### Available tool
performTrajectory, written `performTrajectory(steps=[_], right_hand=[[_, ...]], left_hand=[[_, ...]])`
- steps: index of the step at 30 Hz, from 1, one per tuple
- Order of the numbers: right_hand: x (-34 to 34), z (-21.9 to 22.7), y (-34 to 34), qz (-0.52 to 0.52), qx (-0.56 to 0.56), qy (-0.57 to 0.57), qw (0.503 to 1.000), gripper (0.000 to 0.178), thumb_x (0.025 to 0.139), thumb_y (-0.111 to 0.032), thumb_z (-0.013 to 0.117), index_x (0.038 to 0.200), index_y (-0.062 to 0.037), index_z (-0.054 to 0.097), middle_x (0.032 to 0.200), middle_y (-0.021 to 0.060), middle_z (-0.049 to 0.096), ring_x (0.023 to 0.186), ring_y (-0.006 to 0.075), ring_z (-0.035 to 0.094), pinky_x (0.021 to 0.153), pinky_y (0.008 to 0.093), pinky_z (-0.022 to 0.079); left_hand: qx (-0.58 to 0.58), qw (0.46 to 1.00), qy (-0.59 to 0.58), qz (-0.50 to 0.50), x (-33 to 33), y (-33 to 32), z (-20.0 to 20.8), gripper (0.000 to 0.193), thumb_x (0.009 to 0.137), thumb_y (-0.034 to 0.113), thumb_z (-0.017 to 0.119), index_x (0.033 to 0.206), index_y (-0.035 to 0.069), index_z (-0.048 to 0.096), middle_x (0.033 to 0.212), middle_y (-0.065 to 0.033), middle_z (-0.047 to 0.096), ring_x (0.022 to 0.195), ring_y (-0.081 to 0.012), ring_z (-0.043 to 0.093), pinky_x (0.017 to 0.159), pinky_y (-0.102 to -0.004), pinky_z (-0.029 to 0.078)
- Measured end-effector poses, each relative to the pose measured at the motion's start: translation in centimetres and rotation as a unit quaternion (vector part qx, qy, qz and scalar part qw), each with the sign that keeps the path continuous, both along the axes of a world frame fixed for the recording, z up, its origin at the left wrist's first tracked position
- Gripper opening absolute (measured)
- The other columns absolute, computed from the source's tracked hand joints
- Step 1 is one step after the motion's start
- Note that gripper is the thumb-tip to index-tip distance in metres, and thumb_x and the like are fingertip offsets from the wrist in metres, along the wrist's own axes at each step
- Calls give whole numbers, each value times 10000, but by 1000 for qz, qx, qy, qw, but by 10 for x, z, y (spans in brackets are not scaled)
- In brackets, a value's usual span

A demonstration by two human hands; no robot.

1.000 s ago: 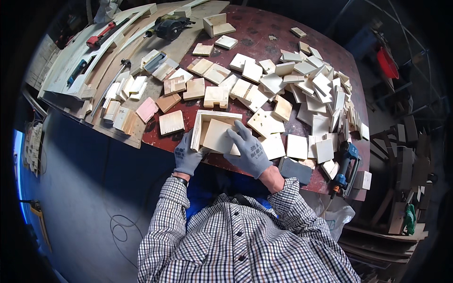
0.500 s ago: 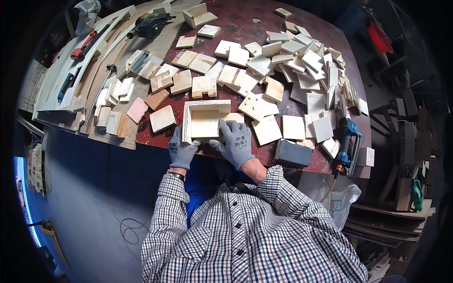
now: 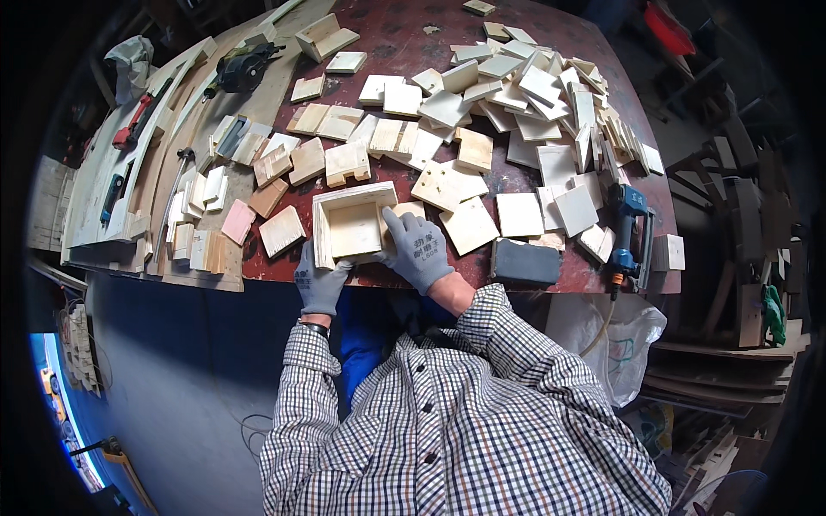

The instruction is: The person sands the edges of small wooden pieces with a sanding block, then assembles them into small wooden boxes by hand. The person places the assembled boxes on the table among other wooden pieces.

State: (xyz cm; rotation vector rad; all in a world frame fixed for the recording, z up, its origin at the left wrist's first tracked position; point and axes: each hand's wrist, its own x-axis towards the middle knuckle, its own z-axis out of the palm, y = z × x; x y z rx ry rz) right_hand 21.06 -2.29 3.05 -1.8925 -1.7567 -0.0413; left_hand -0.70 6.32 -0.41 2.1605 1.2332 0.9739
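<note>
A small open wooden box point(image 3: 356, 230) stands at the front edge of the dark red table, its hollow facing up and its front slightly turned. My left hand point(image 3: 321, 283), in a grey glove, grips its near left corner, fingers partly hidden beneath. On the right end, my gloved right hand point(image 3: 418, 249) holds it, with the fingers over the right side and the thumb at the near edge. Just beyond the box lie notched wood blocks point(image 3: 348, 163). Beside my right hand is a flat square wood piece point(image 3: 469, 226).
A heap of pale wood pieces point(image 3: 538, 86) covers the table's right half. A blue nail gun point(image 3: 628, 215) with a hose rests at the right front edge, near a dark grey block point(image 3: 525, 261). To the left lie a hammer point(image 3: 184, 163) and a black-green power tool point(image 3: 245, 67).
The box has turned a little counterclockwise in my hands, its right end swinging away from me. Both hands still hold it. The whole view has shifted slightly.
</note>
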Motion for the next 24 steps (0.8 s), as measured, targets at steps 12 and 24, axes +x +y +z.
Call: performTrajectory(steps=[12,24], right_hand=[[45,93,-40,-6,211,71,975,232,977,-205,739,1170,-77,724,803,71,660,714,275,645,664,413,509],[234,55,-48,-376,-29,110,920,519,1012,-353,641,1441,-61,626,1149,221,770,1064,366,753,933,462,561]], left_hand=[[23,999,-12,25,0,-3,0,713,803,516,901,1245,20,641,1062,-169,712,937,-374,731,792,-445,606],[-10,1000,-3,-8,-4,0,2,771,780,571,878,1316,67,647,1128,-142,704,1013,-362,723,869,-444,600]])
